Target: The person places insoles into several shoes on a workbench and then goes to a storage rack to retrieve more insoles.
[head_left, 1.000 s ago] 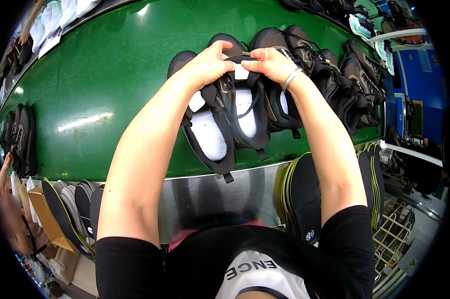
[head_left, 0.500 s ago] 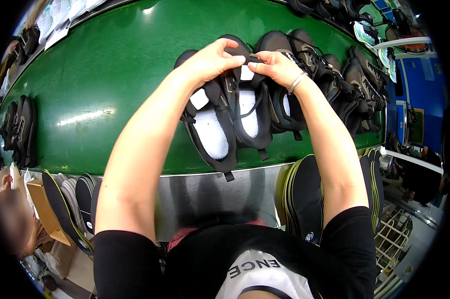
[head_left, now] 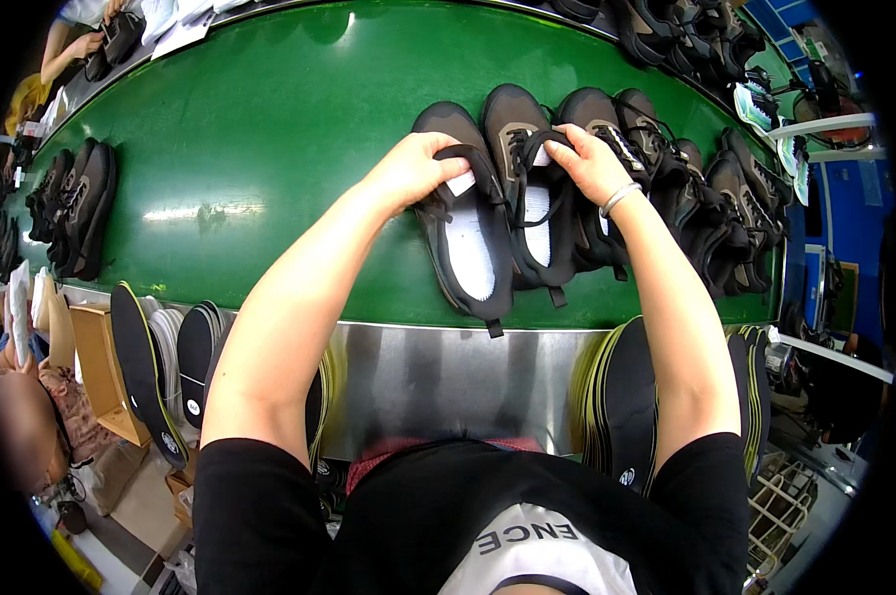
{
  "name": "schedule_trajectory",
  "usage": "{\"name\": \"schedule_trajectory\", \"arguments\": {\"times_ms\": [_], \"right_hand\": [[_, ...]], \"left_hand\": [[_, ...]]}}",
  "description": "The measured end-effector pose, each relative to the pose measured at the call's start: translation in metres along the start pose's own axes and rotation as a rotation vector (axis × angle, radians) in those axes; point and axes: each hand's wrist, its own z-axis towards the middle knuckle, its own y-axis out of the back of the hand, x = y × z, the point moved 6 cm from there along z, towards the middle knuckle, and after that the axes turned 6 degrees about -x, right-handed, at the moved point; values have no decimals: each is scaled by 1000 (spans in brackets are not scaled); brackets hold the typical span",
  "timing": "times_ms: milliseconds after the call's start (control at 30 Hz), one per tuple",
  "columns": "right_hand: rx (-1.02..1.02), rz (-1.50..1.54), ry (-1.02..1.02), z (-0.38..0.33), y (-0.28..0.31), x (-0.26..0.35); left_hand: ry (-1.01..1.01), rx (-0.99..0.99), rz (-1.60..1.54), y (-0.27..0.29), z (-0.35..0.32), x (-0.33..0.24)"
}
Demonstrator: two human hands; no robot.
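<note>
Since the earlier frame both hands have been drawn slightly apart. A black shoe tongue is pinched by the left hand (head_left: 408, 171) on the leftmost dark grey mesh shoe (head_left: 465, 223); its white tag is half hidden. Laces of the neighbouring dark shoe (head_left: 533, 188) are gripped by the right hand (head_left: 589, 161), on the green conveyor belt (head_left: 270, 139).
</note>
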Motion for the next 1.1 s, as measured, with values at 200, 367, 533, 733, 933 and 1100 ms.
{"name": "schedule_trajectory", "arguments": {"times_ms": [200,367,533,733,933,1100], "right_hand": [[-127,-47,-12,-11,0,-5],[-171,60,-19,-39,-9,14],[-393,-205,129,-130,27,41],[-660,-198,-222,-260,75,34],[-730,-145,-424,-351,67,63],[-471,-212,-269,-352,23,91]], "left_hand": [[28,49,-32,-1,6,7],[80,40,-35,8,0,9],[18,75,85,-7,-7,-16],[-55,-22,46,30,-7,19],[-30,-25,58,48,-15,19],[-192,-83,177,58,-31,-15]]}}
